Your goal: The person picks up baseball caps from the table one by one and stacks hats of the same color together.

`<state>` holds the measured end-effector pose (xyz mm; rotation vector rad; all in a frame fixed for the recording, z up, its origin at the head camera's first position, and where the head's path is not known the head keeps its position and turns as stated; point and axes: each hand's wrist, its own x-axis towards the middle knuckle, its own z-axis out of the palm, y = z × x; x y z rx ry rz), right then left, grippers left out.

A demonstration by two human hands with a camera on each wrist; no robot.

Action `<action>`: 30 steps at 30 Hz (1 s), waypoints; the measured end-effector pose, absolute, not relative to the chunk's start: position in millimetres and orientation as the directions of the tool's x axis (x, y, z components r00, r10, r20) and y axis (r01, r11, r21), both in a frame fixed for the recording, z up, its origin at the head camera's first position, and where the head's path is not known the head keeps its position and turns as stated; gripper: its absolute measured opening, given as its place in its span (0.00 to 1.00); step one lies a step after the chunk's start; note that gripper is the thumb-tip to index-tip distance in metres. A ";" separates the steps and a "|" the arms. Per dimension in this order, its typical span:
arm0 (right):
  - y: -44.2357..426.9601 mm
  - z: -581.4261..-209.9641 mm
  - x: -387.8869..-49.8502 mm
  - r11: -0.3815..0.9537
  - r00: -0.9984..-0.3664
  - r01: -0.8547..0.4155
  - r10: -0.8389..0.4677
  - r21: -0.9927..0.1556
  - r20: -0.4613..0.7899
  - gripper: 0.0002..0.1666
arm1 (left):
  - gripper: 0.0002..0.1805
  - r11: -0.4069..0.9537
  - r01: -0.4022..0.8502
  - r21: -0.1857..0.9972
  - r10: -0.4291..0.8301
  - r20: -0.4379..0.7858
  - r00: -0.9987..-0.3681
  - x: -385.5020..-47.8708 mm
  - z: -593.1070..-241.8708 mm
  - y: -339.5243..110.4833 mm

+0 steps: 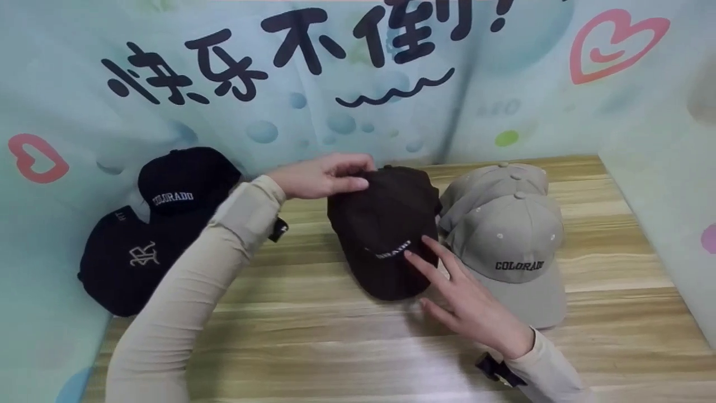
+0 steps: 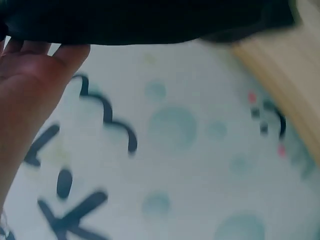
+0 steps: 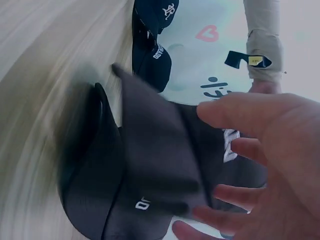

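A dark brown cap (image 1: 386,207) with white lettering is in the middle of the head view, brim toward me. My left hand (image 1: 330,176) grips its back edge, thumb on the crown. The left wrist view shows those fingers partly hidden by the dark cap (image 2: 150,22). My right hand (image 1: 475,308) has its fingers spread at the cap's front, by the lettering and brim. From the right wrist, an upper dark brim (image 3: 155,140) overlaps a lower dark cap (image 3: 90,195); how far they touch is unclear.
Grey caps (image 1: 506,235), the front one reading COLORADO, are stacked close on the right. At the left lie a black COLORADO cap (image 1: 184,176) and a black cap with an R emblem (image 1: 126,263). A printed cloth (image 1: 235,123) hangs behind the wooden table (image 1: 313,358).
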<state>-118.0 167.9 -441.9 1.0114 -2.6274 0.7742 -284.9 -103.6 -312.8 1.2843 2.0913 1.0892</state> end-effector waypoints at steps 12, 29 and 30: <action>156.5 -463.1 -126.3 0.748 -0.792 -0.604 -0.523 -0.276 0.315 0.44 | 0.14 0.453 0.495 0.741 0.800 -0.093 -0.593 -319.4 -355.4 -53.6; 136.1 -472.9 -126.9 0.853 -0.880 -0.473 -0.448 -0.220 0.156 0.46 | 0.35 0.762 0.393 0.514 0.594 -0.316 -0.740 -318.3 -400.2 -50.8; 135.4 -472.3 -127.5 0.856 -0.883 -0.468 -0.445 -0.217 0.151 0.45 | 0.36 0.758 0.388 0.524 0.598 -0.322 -0.734 -318.3 -401.4 -50.6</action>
